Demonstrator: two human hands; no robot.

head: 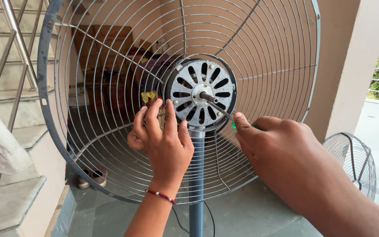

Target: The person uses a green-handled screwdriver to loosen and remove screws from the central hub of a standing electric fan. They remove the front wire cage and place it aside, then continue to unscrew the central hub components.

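A large round wire fan guard [264, 57] on a blue-grey stand pole [196, 184] fills the view. At its centre sits the slotted silver motor face [200, 92] with a short shaft sticking out. My left hand [163, 140] rests on the guard wires just left of the motor, fingers curled around the wires. My right hand [281, 153] grips a screwdriver [222, 110] with a green handle; its metal shank points up-left toward the motor face near the shaft.
A second wire fan guard [354, 160] leans at the right near a pillar. Stairs with a steel railing [14, 57] rise at the left, cloth hanging on it. Shoes [91, 177] lie on the floor behind the guard. Cardboard boxes stand further back.
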